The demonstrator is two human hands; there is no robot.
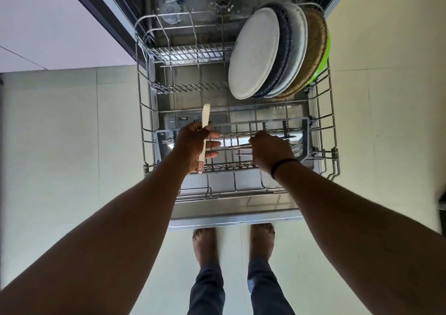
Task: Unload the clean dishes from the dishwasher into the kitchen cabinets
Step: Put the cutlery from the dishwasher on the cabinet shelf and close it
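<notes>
Head view: left hand point(195, 143) grips a pale wooden spatula point(205, 131), thumb curled over the handle, other fingers reaching out past it; blade points away from the person, handle end with a small label sits near the wrist. Right hand point(270, 150) reaches down into the cutlery basket point(304, 131), fingers curled around metal cutlery point(239, 147); exact pieces too blurred to name, thin metal shafts stick out left of the knuckles. Dark band on the right wrist. Cutlery basket sits at the near end of the pulled-out lower rack point(142, 112), above the open dishwasher door point(231, 215). Far right corner of the rack holds five plates standing on edge and leaning left: a white plate point(253, 56) in front, a dark speckled plate point(283, 49), a pale grey plate point(298, 44), a brown woven-looking plate point(313, 49), a green plate point(324, 59) at the back, all touching. Left tine rows of the rack hold nothing visible. Bare feet point(205, 244) stand on the pale tile floor point(60, 146) just beside the door edge.
</notes>
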